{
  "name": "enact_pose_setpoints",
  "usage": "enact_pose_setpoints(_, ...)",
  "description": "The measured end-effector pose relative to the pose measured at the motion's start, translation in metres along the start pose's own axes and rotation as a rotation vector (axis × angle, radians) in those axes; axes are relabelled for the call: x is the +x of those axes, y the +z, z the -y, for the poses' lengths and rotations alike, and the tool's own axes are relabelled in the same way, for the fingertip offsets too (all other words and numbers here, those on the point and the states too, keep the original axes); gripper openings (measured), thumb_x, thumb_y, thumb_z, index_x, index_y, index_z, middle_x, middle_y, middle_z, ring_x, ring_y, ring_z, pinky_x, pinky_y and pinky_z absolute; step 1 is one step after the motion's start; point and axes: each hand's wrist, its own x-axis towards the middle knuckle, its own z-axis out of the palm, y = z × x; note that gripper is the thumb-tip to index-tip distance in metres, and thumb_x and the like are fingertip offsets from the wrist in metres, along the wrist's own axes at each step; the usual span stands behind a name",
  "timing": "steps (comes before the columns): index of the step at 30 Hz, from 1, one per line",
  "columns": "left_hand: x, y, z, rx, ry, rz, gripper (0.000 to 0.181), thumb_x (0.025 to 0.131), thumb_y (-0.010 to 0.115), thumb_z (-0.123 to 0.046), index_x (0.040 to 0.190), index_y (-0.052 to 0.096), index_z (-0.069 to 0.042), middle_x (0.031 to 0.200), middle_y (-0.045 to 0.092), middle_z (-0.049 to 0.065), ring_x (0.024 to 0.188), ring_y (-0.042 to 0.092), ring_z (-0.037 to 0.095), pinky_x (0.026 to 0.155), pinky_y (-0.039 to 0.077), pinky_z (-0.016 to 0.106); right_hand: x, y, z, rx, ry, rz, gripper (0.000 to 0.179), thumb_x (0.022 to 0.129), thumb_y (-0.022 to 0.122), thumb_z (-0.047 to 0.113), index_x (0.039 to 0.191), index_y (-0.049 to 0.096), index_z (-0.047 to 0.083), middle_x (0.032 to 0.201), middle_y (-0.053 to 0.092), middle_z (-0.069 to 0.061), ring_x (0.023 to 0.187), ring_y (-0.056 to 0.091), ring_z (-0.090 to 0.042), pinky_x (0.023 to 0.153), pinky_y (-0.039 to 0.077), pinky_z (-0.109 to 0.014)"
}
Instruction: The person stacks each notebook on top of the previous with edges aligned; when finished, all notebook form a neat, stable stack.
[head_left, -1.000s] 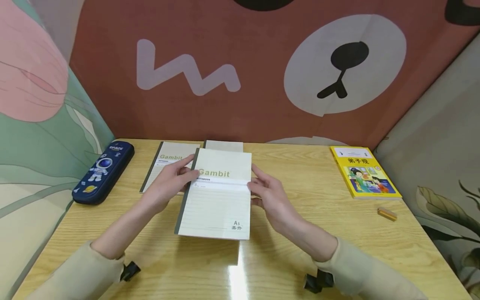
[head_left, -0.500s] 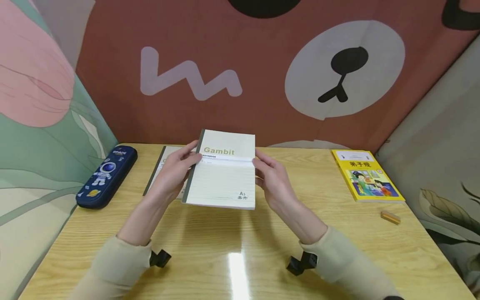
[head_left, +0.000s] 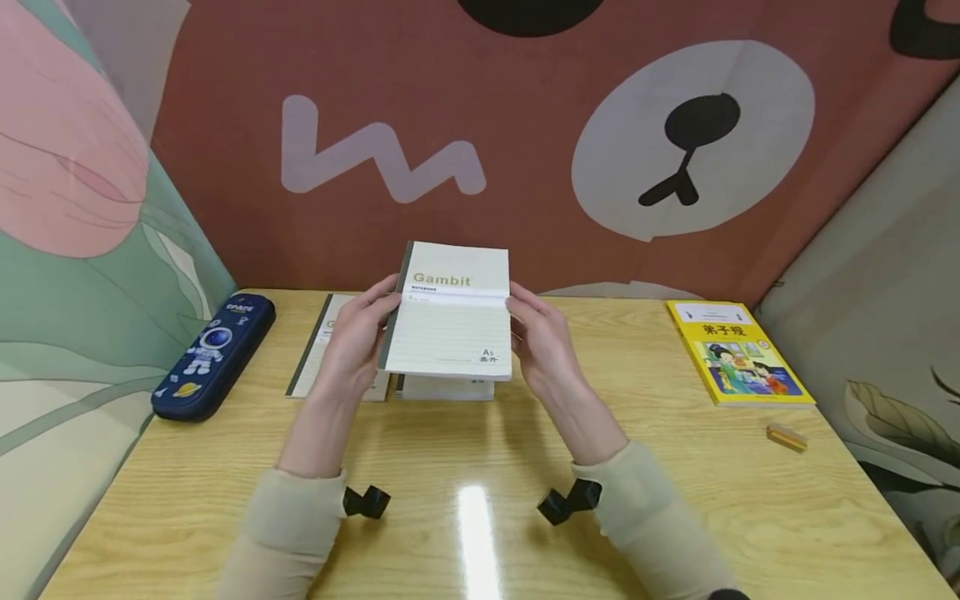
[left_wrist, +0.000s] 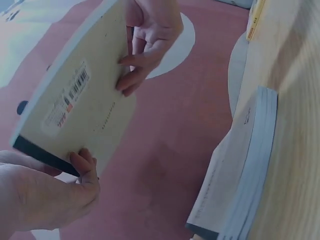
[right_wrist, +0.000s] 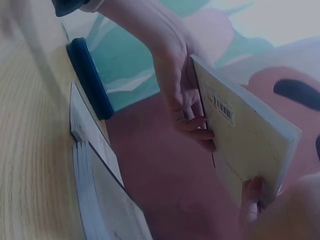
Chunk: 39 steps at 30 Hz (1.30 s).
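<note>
A white Gambit notebook (head_left: pixel 453 329) with a dark spine is held up above the table between both hands. My left hand (head_left: pixel 358 333) pinches its spine edge, thumb on the cover and fingertips on the back. My right hand (head_left: pixel 546 337) grips the opposite edge in the same way. Its back cover (left_wrist: pixel 92 85), with a barcode sticker, faces down in the left wrist view. Below it lies a stack of notebooks (right_wrist: pixel 102 192), mostly hidden in the head view. Just left of that stack, another Gambit notebook (head_left: pixel 309 379) lies partly behind my left hand.
A navy astronaut pencil case (head_left: pixel 213 354) lies at the table's left edge. Toward the right are a yellow picture-covered book (head_left: pixel 738 354) and a small orange-and-brown block (head_left: pixel 787 437). A printed cloth wall (head_left: pixel 360 242) rises along the table's back edge.
Both hands have carried the notebook up and toward the back wall, over the stack. The stack's front edge now shows beneath it.
</note>
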Motion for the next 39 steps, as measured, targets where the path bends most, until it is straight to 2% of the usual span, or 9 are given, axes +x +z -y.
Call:
enact_pose_setpoints(4,0.007,-0.002,0.008,-0.006,-0.011,-0.017,0.050,0.110,0.046,-0.022,0.160,0.039,-0.020,0.158,0.046,0.002,0.136,0.051,0.013,0.096,0.055,0.018,0.011,-0.002,-0.008,0.033,0.008,0.003,0.044,0.104,0.058,0.013,0.148,0.056,0.012,0.123,0.068,-0.002,0.096,0.061,-0.012,0.077,0.048,-0.021)
enact_pose_setpoints(7,0.012,-0.003,0.011,-0.007,-0.016,-0.020,0.050,0.110,0.045,-0.021,0.160,0.039,-0.018,0.160,0.043,0.001,0.140,0.048,0.013,0.106,0.051,0.022,0.018,-0.005,-0.014,0.027,0.005,0.014,0.044,0.105,0.057,0.012,0.149,0.055,0.011,0.113,0.070,0.001,0.091,0.061,-0.010,0.076,0.048,-0.020)
enact_pose_setpoints(10,0.015,-0.006,0.013,-0.013,-0.018,-0.029,0.049,0.110,0.045,-0.020,0.159,0.040,-0.017,0.160,0.043,0.001,0.140,0.047,0.013,0.111,0.047,0.025,0.023,-0.008,-0.018,0.019,-0.004,0.044,0.044,0.105,0.056,0.011,0.149,0.053,0.010,0.110,0.071,0.002,0.090,0.064,-0.009,0.077,0.050,-0.021)
enact_pose_setpoints(16,0.020,-0.011,0.015,0.008,-0.025,-0.038,0.049,0.111,0.042,-0.019,0.159,0.040,-0.016,0.160,0.043,0.003,0.140,0.046,0.014,0.110,0.046,0.024,0.030,-0.010,-0.023,-0.037,-0.005,0.091,0.045,0.106,0.055,0.010,0.151,0.052,0.011,0.116,0.072,0.000,0.092,0.066,-0.010,0.077,0.053,-0.022)
enact_pose_setpoints(25,0.029,-0.010,0.021,0.062,-0.048,-0.040,0.049,0.110,0.043,-0.017,0.159,0.040,-0.012,0.160,0.044,0.005,0.141,0.047,0.018,0.116,0.043,0.032,0.038,-0.015,-0.031,-0.062,0.008,0.091,0.047,0.107,0.050,0.007,0.153,0.046,0.006,0.143,0.062,-0.013,0.100,0.065,-0.011,0.082,0.053,-0.022)
enact_pose_setpoints(33,0.034,-0.012,0.026,0.129,-0.059,-0.032,0.054,0.109,0.045,-0.019,0.161,0.034,-0.008,0.160,0.045,0.008,0.140,0.047,0.022,0.120,0.040,0.036,0.047,-0.016,-0.037,-0.108,0.014,0.109,0.048,0.101,0.055,0.003,0.149,0.052,0.003,0.135,0.063,-0.013,0.101,0.064,-0.013,0.088,0.053,-0.027)
enact_pose_setpoints(39,0.036,-0.014,0.029,0.148,-0.089,-0.028,0.057,0.109,0.047,-0.020,0.162,0.030,-0.007,0.163,0.042,0.010,0.140,0.047,0.022,0.123,0.037,0.038,0.051,-0.020,-0.041,-0.132,0.028,0.133,0.050,0.103,0.055,0.006,0.152,0.047,0.001,0.145,0.059,-0.016,0.112,0.061,-0.016,0.094,0.053,-0.030)
